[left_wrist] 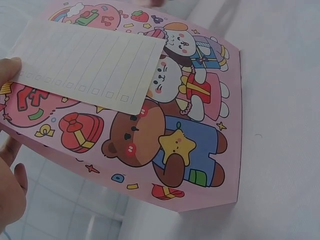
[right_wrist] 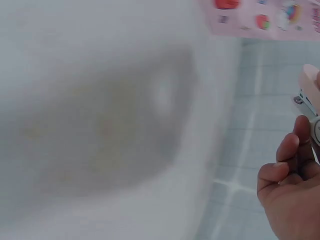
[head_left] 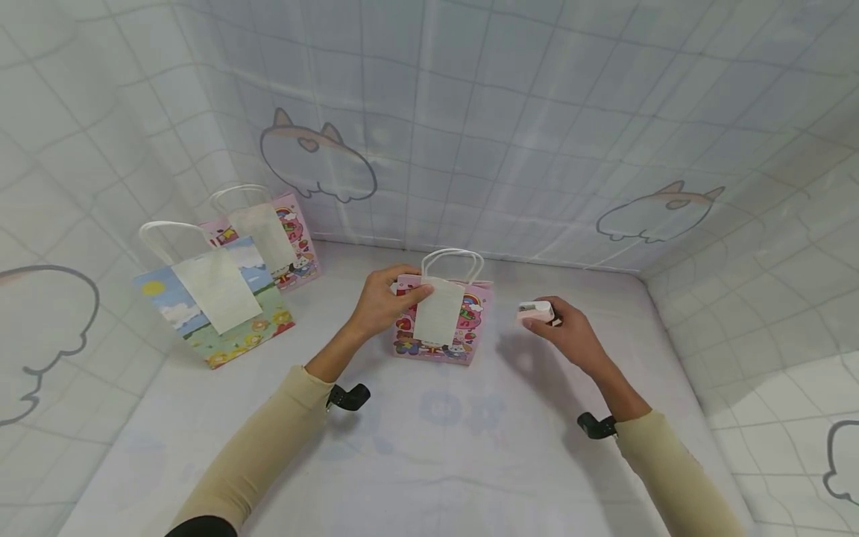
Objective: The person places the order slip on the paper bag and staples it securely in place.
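Observation:
Near the middle of the table, a pink paper gift bag [head_left: 473,335] with cartoon animals stands with its white handles up. My left hand [head_left: 384,304] pinches its upper left edge, thumb over a white checklist card [head_left: 439,317] lying against the bag's front. Lines and small boxes on the card [left_wrist: 95,65] show in the left wrist view. To the right of the bag, apart from it, my right hand [head_left: 572,334] holds a small pink and white stapler [head_left: 535,313] above the table. The right wrist view catches part of the stapler [right_wrist: 309,90] at its right edge.
On the left stand two more gift bags with white cards on their fronts: a blue and green landscape one [head_left: 268,313] and, behind it, a pink one [head_left: 305,257]. Grid-patterned curtains [head_left: 470,149] bound the white table [head_left: 429,462] at the back and sides.

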